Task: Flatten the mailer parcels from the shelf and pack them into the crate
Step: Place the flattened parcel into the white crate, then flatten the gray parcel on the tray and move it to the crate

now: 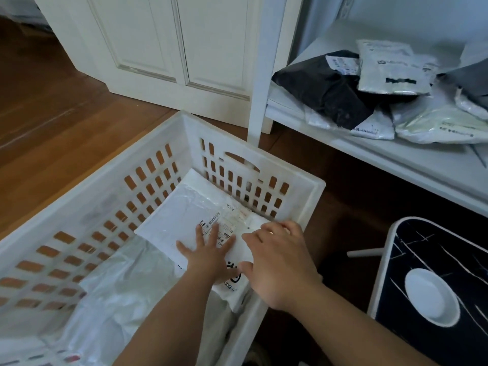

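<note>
From your head camera, looking down: a white slotted plastic crate (105, 207) sits on a wooden floor (52, 101), in front of a white panelled door (158, 43). Inside the crate, at its far right corner, lies a white mailer parcel (182, 210) with a barcode label (224, 220) facing up, resting on other white plastic mailers (126, 281) that fill the bottom. Your left hand (208, 256) is pressed flat on the parcel, fingers spread, gripping nothing. Your right hand (277, 262) lies just beside it, open with fingers loosely curved, resting over the parcel's right edge near the crate's rim. To the right, a white shelf (396, 159) carries a heap of more parcels: a black mailer (324, 85) and several white ones (390, 67). Lower right, a white dish (430, 297) sits on a black marble-patterned surface (422, 249).
</note>
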